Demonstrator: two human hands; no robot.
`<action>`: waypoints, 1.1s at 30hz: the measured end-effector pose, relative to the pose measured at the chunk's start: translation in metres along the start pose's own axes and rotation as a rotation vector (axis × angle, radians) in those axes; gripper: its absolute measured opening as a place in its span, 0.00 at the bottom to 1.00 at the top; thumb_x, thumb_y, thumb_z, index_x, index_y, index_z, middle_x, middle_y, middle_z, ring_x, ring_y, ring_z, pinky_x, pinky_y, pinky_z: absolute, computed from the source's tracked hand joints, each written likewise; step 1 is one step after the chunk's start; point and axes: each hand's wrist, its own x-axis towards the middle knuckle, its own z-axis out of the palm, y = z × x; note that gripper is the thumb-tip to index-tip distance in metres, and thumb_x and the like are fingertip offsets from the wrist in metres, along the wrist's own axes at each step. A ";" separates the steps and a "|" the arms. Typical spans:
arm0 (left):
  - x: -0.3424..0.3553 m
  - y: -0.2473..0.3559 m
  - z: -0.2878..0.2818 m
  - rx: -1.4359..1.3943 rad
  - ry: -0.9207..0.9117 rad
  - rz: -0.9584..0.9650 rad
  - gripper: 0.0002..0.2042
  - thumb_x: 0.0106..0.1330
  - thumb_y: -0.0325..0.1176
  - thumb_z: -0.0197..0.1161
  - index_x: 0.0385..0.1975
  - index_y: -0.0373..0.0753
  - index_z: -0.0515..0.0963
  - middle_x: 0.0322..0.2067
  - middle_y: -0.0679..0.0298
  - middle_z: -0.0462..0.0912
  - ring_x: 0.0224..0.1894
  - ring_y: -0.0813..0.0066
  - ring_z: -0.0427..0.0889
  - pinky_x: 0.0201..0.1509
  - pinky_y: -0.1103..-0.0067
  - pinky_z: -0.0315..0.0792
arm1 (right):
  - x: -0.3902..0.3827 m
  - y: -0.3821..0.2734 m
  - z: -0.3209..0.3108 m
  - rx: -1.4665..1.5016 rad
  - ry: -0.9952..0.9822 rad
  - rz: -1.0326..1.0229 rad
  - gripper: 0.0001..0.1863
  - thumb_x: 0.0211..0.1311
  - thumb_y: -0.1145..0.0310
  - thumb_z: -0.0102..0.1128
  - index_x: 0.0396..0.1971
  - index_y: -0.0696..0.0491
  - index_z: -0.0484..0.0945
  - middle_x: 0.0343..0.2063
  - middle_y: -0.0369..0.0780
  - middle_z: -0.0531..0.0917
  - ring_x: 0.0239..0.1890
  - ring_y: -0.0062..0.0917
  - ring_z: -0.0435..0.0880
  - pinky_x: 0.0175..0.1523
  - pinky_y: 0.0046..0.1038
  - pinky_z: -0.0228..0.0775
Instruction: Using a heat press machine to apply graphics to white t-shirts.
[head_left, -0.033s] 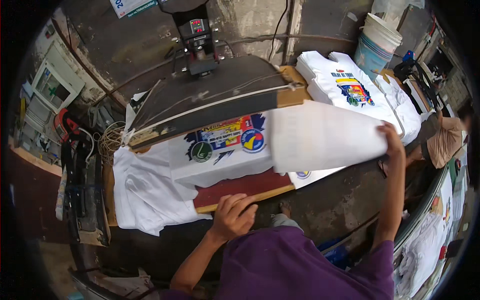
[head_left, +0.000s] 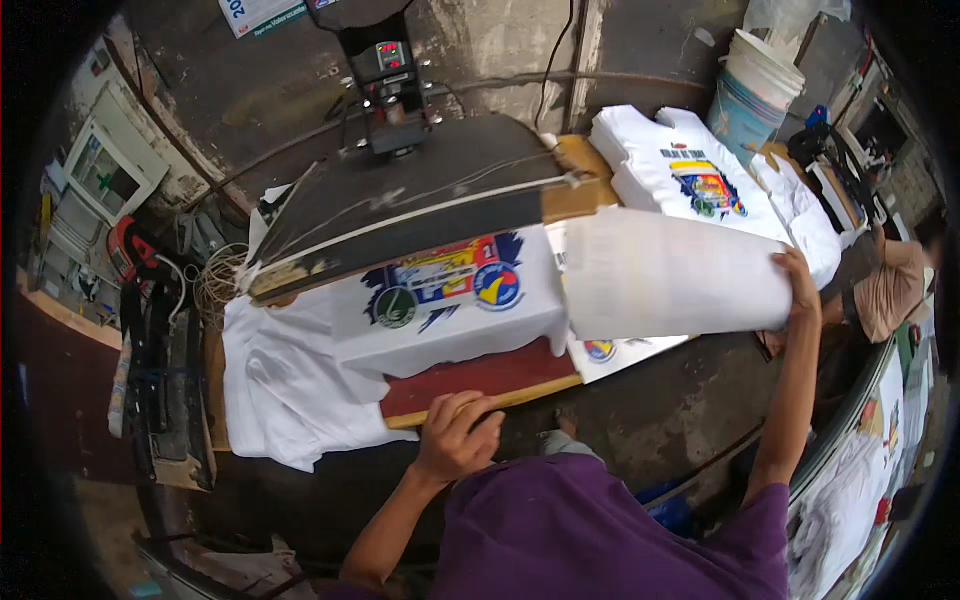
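My right hand [head_left: 797,285] is closed on the right end of a large white sheet [head_left: 680,275], bowed and slightly blurred, which looks like paper. The sheet hangs to the right of a white shirt [head_left: 455,325] bearing a colourful print. That shirt lies partly under the dark upper plate of a heat press [head_left: 415,180]. Loosely curled, with fingers somewhat apart, my left hand [head_left: 460,435] rests by the front wooden edge of a red board [head_left: 480,378] and holds nothing visible. Beneath the white sheet, printed sheets [head_left: 625,355] show in part.
A stack of printed white shirts [head_left: 700,175] stands at the back right, with a bucket [head_left: 755,95] behind it. White cloth [head_left: 290,385] drapes over the table's left end. Another person [head_left: 895,280] is at the far right. More white garments [head_left: 840,510] lie at lower right.
My right hand has moved slightly right with the white sheet, baring more of the printed sheets below it. My left hand stays by the board's edge.
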 end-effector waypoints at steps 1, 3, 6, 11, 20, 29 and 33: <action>0.002 0.001 0.014 -0.005 -0.012 -0.060 0.08 0.51 0.28 0.62 0.31 0.37 0.80 0.39 0.61 0.80 0.44 0.64 0.77 0.45 0.69 0.70 | 0.008 -0.010 -0.039 0.068 0.015 -0.100 0.26 0.54 0.64 0.57 0.52 0.61 0.70 0.37 0.43 0.80 0.38 0.26 0.82 0.48 0.29 0.77; 0.006 0.017 0.038 0.020 -0.038 -0.139 0.08 0.50 0.27 0.62 0.31 0.36 0.81 0.38 0.60 0.80 0.42 0.62 0.78 0.44 0.68 0.70 | 0.005 -0.051 -0.035 0.138 -0.176 -0.223 0.26 0.55 0.62 0.56 0.53 0.60 0.70 0.39 0.43 0.80 0.38 0.27 0.83 0.44 0.27 0.78; 0.023 0.040 0.069 -0.078 -0.039 -0.227 0.07 0.49 0.23 0.62 0.29 0.34 0.81 0.38 0.58 0.80 0.41 0.60 0.79 0.43 0.68 0.72 | 0.020 -0.075 0.023 0.133 -0.005 -0.176 0.26 0.55 0.64 0.61 0.52 0.61 0.71 0.39 0.41 0.80 0.37 0.25 0.82 0.40 0.24 0.77; 0.067 0.077 0.129 -0.092 -0.150 -0.092 0.11 0.50 0.26 0.64 0.35 0.33 0.80 0.41 0.57 0.79 0.43 0.60 0.79 0.45 0.68 0.72 | 0.159 -0.019 0.154 -0.115 -0.235 -0.134 0.09 0.53 0.68 0.61 0.30 0.57 0.77 0.24 0.39 0.78 0.25 0.24 0.77 0.26 0.26 0.69; 0.010 0.120 0.121 0.167 -0.208 -0.609 0.07 0.55 0.26 0.63 0.33 0.37 0.82 0.40 0.57 0.80 0.42 0.60 0.80 0.43 0.68 0.74 | 0.252 0.034 0.244 0.490 -0.027 -0.211 0.09 0.48 0.76 0.63 0.30 0.58 0.75 0.25 0.38 0.78 0.25 0.22 0.77 0.27 0.28 0.71; -0.002 0.162 0.120 0.239 -0.230 -0.817 0.05 0.64 0.28 0.58 0.34 0.35 0.80 0.41 0.54 0.79 0.42 0.53 0.79 0.48 0.65 0.75 | 0.210 0.220 0.333 0.356 -0.052 0.552 0.07 0.44 0.79 0.55 0.27 0.61 0.74 0.25 0.44 0.79 0.22 0.30 0.80 0.24 0.36 0.77; -0.006 0.133 0.143 0.067 -0.335 -1.009 0.07 0.52 0.27 0.66 0.32 0.36 0.83 0.39 0.55 0.81 0.44 0.57 0.82 0.47 0.69 0.78 | 0.302 0.346 0.318 0.014 0.299 0.264 0.11 0.46 0.78 0.52 0.34 0.59 0.74 0.22 0.50 0.79 0.18 0.41 0.80 0.23 0.46 0.77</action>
